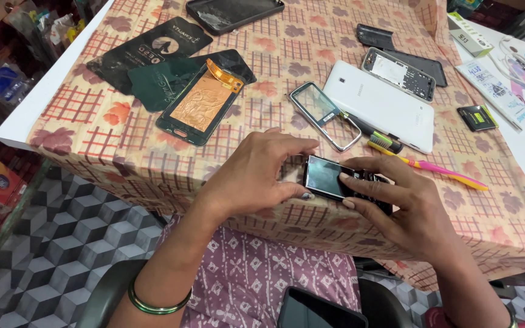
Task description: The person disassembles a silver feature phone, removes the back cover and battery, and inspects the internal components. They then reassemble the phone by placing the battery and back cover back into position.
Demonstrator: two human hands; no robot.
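Note:
Both hands hold a small black keypad phone point(329, 178) just above the near edge of the cloth-covered table point(274, 54). My left hand point(253, 173) grips its screen end with thumb and fingers. My right hand point(405, 203) wraps the keypad end, fingers lying over the keys. A silver phone front frame point(325, 115) lies on the cloth just beyond the phone. A pink and yellow toothbrush point(432, 167) lies to the right of it.
A phone display with a copper back point(199, 106) rests on dark green and black packets point(153, 54) at the left. A white tablet back cover point(384, 106), a phone frame point(399, 73), a small battery point(476, 117) and a dark case point(232, 12) lie farther back. Another phone point(320, 310) sits on my lap.

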